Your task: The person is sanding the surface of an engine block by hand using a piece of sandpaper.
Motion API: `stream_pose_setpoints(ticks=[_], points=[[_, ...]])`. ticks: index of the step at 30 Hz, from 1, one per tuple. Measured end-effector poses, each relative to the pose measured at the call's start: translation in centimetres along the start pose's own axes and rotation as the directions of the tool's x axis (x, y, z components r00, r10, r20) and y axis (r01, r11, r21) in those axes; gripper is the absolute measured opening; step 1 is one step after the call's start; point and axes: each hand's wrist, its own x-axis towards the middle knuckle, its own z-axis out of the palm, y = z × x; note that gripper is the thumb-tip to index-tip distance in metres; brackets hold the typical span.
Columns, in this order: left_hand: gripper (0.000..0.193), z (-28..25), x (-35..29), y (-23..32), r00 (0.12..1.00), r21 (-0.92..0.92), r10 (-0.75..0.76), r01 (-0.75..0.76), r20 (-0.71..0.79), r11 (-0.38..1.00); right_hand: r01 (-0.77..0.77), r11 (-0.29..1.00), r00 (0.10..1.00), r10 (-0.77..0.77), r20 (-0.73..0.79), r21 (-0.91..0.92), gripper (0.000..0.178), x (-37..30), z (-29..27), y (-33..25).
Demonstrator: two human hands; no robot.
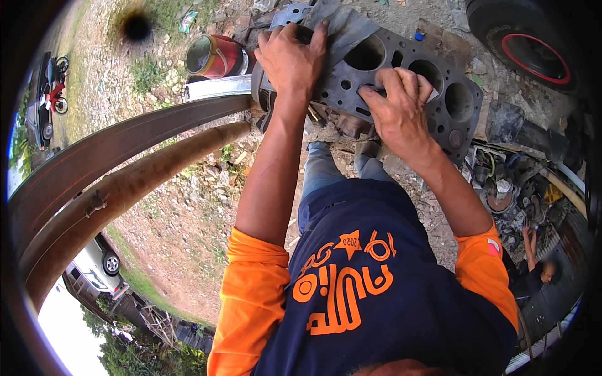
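Note:
A grey metal engine block [370, 75] with round cylinder bores and smaller holes lies in front of me, its flat face up. My left hand [290, 59] rests on its left end, thumb spread away from the bent fingers. Beside that thumb a dark grey, creased sheet [345, 28] covers part of the face and the rim of one bore. On the block's middle, my right hand [401, 109] presses down with curled fingers. A pale edge of a small folded piece [433, 95] shows under those fingers; the rest of it is hidden.
A red bucket [229, 56] stands left of the block. A steel beam [125, 135] and a rusty pipe [144, 172] run in from the left. At the upper right is a red-rimmed wheel [536, 53]. Scrap parts [501, 188] lie at right, near another person [533, 279].

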Motion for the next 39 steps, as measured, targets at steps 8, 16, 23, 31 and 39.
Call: stream_pose_setpoints(ticks=[8,16,23,31,39], points=[[0.054,-0.3,0.0,0.2,1.000,0.007,0.008,-0.008,-0.004,1.000,-0.026,0.999,0.999,0.025,0.022,0.022,0.020,-0.4,-0.2,-0.2],[0.058,-0.2,0.1,0.2,0.999,0.019,0.020,-0.020,-0.032,1.000,0.022,0.998,0.999,-0.019,0.039,-0.061,0.022,-0.6,-0.2,-0.2],[0.057,-0.4,0.1,0.3,1.000,0.022,0.010,-0.009,-0.030,1.000,0.028,0.999,1.000,-0.027,0.013,-0.036,0.023,-0.9,0.3,0.5],[0.051,-0.3,-0.2,0.0,1.000,-0.003,-0.002,0.003,0.011,1.000,0.025,0.999,0.993,-0.022,-0.112,0.023,0.018,0.2,-0.2,1.5],[0.054,-0.3,-0.2,0.2,1.000,-0.032,-0.003,0.003,0.008,0.999,-0.032,0.997,0.999,0.032,0.010,0.074,0.021,1.6,0.0,2.9]])
